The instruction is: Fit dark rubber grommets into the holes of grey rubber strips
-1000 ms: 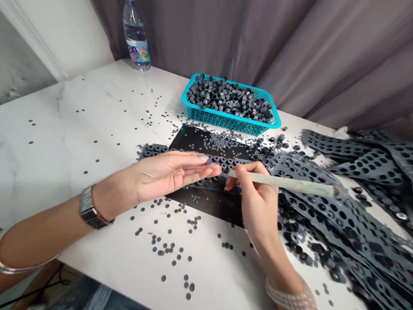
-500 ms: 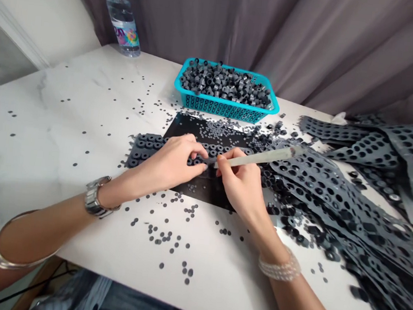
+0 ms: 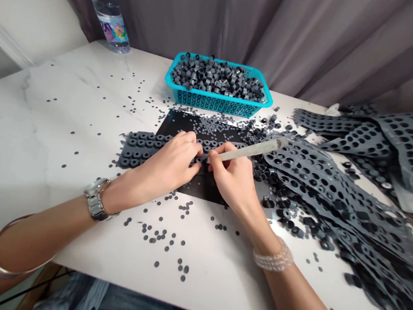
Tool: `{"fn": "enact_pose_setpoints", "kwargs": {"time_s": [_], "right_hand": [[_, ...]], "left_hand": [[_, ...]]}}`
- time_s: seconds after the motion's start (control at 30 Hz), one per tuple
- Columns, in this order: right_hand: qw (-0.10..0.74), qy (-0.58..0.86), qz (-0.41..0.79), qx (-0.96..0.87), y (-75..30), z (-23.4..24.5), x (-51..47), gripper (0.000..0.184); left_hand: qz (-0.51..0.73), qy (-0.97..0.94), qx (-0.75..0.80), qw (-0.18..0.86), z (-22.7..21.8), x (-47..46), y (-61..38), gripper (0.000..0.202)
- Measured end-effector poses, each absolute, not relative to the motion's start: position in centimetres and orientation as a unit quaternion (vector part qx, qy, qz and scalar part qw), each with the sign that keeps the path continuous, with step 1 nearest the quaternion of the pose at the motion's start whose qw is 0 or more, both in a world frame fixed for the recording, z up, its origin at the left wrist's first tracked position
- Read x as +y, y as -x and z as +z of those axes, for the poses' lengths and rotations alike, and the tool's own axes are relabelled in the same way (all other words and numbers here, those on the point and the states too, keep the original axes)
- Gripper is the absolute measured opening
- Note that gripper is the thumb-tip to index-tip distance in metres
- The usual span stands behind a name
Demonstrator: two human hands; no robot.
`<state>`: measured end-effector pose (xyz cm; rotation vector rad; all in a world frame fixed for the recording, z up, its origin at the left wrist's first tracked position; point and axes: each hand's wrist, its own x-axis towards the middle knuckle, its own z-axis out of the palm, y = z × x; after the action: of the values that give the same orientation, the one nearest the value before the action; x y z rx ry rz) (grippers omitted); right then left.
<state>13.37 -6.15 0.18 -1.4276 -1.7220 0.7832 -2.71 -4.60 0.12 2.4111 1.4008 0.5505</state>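
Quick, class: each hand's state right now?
Left hand: partly curled over the grey sheet; its grip cannot be told.
Right hand: closed, holding the pale stick.

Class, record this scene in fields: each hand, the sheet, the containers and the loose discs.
Left hand: fingers bent over the sheet; grip unclear
Right hand: pinching a pale stick
Sheet: grey, lying partly on a black mat
Basket: turquoise, heaped with small dark pieces
Bottle: clear, standing by the curtain
Loose discs: dark, scattered on the white table
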Motion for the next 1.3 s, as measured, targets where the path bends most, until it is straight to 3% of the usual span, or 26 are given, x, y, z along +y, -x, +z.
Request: {"fn": "enact_pose_setpoints", "kwargs": {"time_s": [0.27,0.37,0.5,0.7,1.0,1.3], "right_hand": [[0.352,0.560,0.256,-0.704,-12.9,0.4,-6.0,0.021],[0.352,0.567,0.270,-0.694,-12.8,0.4,-6.0,0.021],[0.370,0.568,0.308,-0.667,-13.1,0.4,-6.0,0.022],[0.440,0.581,0.326,-0.602,-14.0,0.3,-6.0,0.022],[0.451,0.571,0.353,-0.587,-14.2,0.1,-6.2,0.026],[0.439,0.547,0.372,-0.607,-13.7,0.3,-6.7,0.025]], "left_hand": [[0.224,-0.812,0.503,0.196,2.2,-5.3,2.5,0.015],[0.320,-0.708,0.547,0.310,3.9,-5.4,3.7,0.007],[0.450,-0.464,0.531,0.548,4.5,-4.5,5.5,0.011],[0.433,-0.285,0.427,0.741,3.8,-4.3,5.0,0.005],[0.411,-0.250,0.392,0.784,4.2,-5.1,4.4,0.024],[0.437,-0.208,0.389,0.784,4.4,-5.1,4.3,0.017]]}}
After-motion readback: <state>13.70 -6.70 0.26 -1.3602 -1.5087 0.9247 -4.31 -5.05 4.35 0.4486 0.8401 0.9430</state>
